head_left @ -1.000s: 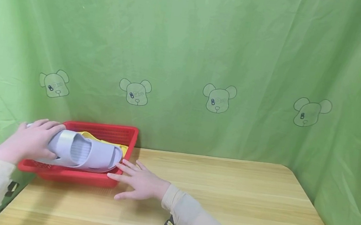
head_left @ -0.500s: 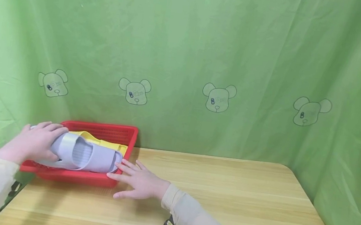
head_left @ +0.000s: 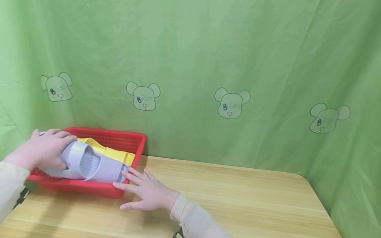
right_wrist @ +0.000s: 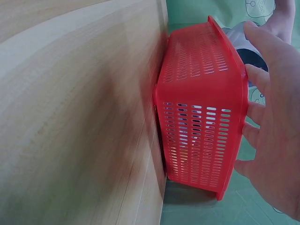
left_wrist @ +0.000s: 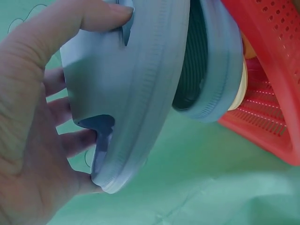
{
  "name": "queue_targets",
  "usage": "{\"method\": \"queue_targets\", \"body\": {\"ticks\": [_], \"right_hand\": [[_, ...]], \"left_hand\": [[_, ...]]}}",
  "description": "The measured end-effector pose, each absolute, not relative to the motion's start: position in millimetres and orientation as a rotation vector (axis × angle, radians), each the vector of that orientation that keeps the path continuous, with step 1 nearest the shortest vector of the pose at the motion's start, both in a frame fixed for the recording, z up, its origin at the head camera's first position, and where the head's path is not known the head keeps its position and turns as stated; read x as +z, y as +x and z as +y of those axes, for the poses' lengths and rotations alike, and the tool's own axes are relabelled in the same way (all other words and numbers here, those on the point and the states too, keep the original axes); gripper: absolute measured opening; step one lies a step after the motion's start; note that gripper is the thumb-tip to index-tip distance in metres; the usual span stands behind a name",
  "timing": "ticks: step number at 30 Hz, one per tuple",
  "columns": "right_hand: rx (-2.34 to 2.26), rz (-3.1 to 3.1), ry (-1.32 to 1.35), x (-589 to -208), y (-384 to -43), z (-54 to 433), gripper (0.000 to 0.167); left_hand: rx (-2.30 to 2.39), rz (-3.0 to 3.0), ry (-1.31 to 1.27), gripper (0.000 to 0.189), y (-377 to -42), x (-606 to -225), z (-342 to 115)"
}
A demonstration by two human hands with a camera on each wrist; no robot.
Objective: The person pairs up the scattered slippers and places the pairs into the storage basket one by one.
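Note:
My left hand (head_left: 45, 149) grips a light grey-lavender slipper (head_left: 81, 161) by one end, its other end lying inside the red plastic basket (head_left: 96, 190). In the left wrist view, my thumb lies over one side of the slipper (left_wrist: 126, 93) and the fingers curl under the other. A second bluish-grey slipper (left_wrist: 220, 65) shows just past it, nearer the basket. A yellow slipper (head_left: 113, 153) lies in the basket behind the grey one. My right hand (head_left: 147, 191) has its fingers spread, with the tips touching the basket's right rim (right_wrist: 241, 89).
The basket stands at the back left of a wooden table (head_left: 237, 204), close to a green curtain (head_left: 198, 56) with bear outlines. The curtain also hangs along both sides of the table.
My left hand has moved slightly right, carrying the grey slipper further into the basket. More of the yellow slipper shows behind it. The right hand has stayed at the rim.

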State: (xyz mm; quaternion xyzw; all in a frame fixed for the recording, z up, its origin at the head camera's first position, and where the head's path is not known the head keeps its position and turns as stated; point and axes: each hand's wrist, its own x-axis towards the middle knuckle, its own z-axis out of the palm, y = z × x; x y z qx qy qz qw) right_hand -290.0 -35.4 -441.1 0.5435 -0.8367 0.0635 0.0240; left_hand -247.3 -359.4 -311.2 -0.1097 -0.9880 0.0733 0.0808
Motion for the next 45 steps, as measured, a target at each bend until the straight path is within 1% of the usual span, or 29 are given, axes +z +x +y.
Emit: {"method": "queue_targets", "body": {"ticks": [12, 24, 45], "right_hand": [[0.19, -2.57, 1.679, -444.7, -290.9, -35.9, 0.07], [0.196, -2.574, 1.686, -445.1, -290.2, -38.1, 0.07], [0.219, -2.58, 1.686, -444.0, -290.3, -35.6, 0.07]], "left_hand": [[0.253, -2.988, -0.33, 0.085, -254.0, -309.6, -357.6], [0.247, -3.008, -0.334, 0.088, -255.4, -311.6, -364.5], [0.301, -2.921, -0.387, 0.096, -245.8, -323.9, -361.0]]}}
